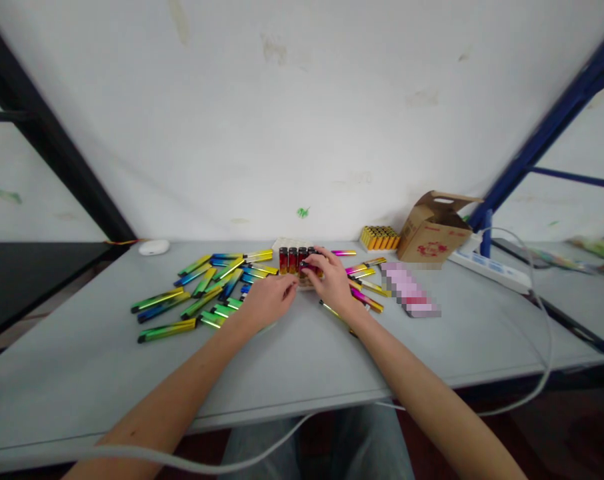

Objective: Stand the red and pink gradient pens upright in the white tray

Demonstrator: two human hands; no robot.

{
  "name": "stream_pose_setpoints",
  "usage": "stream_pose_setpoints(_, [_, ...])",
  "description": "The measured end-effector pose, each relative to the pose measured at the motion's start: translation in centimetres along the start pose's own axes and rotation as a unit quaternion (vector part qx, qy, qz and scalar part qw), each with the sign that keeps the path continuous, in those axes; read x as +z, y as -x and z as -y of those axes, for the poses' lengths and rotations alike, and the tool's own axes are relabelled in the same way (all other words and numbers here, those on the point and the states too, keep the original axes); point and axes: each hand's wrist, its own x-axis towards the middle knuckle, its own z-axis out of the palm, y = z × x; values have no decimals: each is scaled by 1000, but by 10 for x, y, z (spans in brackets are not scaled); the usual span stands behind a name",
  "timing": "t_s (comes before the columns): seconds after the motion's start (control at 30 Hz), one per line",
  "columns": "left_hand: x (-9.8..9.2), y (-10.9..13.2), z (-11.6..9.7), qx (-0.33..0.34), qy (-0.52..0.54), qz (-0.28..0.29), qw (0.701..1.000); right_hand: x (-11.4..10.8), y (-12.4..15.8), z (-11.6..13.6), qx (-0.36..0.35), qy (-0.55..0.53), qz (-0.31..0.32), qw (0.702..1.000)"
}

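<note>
A row of short, dark red cylinders (293, 260) with black tops stands upright in a pale holder (306, 285) at the middle of the table. My right hand (329, 275) is at the row's right end, its fingers pinched on one dark-topped cylinder. Just left of the holder's front, my left hand (275, 298) has its fingers together; whatever they hold, if anything, is too small to name. Green, blue and yellow metallic tubes (202, 302) lie scattered to the left. Pink and yellow tubes (367, 299) lie on the right, some partly behind my right hand.
A yellow block of upright cylinders (380, 237) stands by an open cardboard box (433, 230) at the back right. Nearby are a blurred pink item (411, 291) and a power strip (492, 270). A white case (154, 247) sits back left. A white cable (551, 327) crosses the front edge.
</note>
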Motion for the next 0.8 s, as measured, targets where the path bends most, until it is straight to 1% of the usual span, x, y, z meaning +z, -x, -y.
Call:
stream_pose_setpoints(0.1, [1, 0, 1, 0, 7, -2, 1000, -1, -1, 0, 3, 17, 14, 1000])
stream_pose_setpoints(0.23, [4, -1, 3, 22, 22, -20, 999, -4, -1, 1, -7, 49, -23, 999])
stream_pose_setpoints(0.3, [4, -1, 4, 30, 31, -28, 999, -5, -1, 0, 2, 63, -32, 997])
stream_pose_setpoints(0.47, [5, -2, 5, 25, 40, -29, 998, -7, 0, -1, 23, 88, 0, 996])
stream_pose_setpoints(0.53, [5, -1, 5, 16, 41, -26, 999, -10, -1, -3, 14, 69, 15, 997])
stream_pose_setpoints(0.6, [5, -1, 5, 2, 46, -23, 999, -15, -3, -9, 14, 38, 11, 999])
stream_pose_setpoints(0.63, [4, -1, 4, -5, 49, -20, 999, -18, -3, -14, 24, 29, -6, 999])
stream_pose_setpoints(0.7, [4, 0, 3, -16, 53, -14, 998, -23, -4, -28, 78, 51, -36, 995])
stream_pose_setpoints(0.73, [4, 0, 3, -20, 52, -10, 998, -26, -4, -36, 112, 76, -31, 990])
stream_pose_setpoints(0.8, [3, 0, 2, -23, 48, -2, 999, -30, -3, -50, 161, 141, 28, 976])
